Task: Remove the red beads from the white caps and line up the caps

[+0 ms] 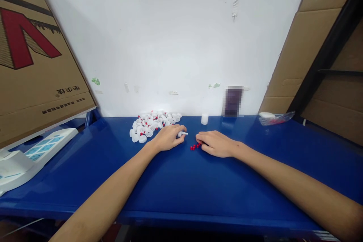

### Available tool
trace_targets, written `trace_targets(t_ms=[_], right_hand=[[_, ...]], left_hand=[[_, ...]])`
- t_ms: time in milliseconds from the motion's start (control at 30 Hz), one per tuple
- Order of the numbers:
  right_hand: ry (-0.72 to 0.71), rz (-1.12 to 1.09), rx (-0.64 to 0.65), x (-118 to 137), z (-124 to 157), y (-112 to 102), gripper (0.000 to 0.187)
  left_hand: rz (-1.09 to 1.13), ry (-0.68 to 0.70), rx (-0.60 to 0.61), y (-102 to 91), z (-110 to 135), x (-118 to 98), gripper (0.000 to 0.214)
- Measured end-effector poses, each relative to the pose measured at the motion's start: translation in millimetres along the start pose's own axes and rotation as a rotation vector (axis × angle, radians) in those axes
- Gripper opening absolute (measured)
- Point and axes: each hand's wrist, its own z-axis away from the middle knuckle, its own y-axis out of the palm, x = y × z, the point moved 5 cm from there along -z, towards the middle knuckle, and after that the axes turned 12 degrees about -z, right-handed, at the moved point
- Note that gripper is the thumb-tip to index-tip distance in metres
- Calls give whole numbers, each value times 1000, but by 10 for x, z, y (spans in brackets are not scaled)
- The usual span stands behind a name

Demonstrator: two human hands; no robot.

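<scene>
My left hand (169,138) is closed around a white nozzle cap (182,134), whose thin pointed tip sticks out to the right between thumb and fingers. Just right of it, my right hand (217,143) rests low over the table with its fingers curled; thumb and fingertips come together at a small red cap. Several loose red caps (193,147) lie beside those fingertips on the blue table (181,189). Behind my left hand spreads a pile of white caps (147,123), many with red tips among them.
A white cylindrical piece (204,118) stands near the white wall (181,45). To the right lies a clear plastic bag (276,119) with red bits, by a white object (267,115). A white device with blue keys (42,149) and a cardboard box (42,53) flank the left.
</scene>
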Motion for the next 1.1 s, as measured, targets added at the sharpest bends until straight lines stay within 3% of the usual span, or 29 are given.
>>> trace_targets(t_ms=[233, 500, 700, 967, 1100], right_hand=[[-35, -21, -23, 53, -11, 33, 8], [-32, -161, -271, 54, 15, -62, 25], [-76, -157, -255, 86, -13, 36, 47], [-64, -131, -281, 118, -10, 29, 53], [-5, -67, -376, 5, -16, -61, 52]], left_hand=[[9, 11, 10, 3, -7, -61, 27], [31, -46, 11, 4, -16, -69, 31], [160, -140, 10, -2, -33, -105, 35], [191, -166, -20, 3, -37, -140, 39], [193, -155, -17, 6, -40, -113, 48]])
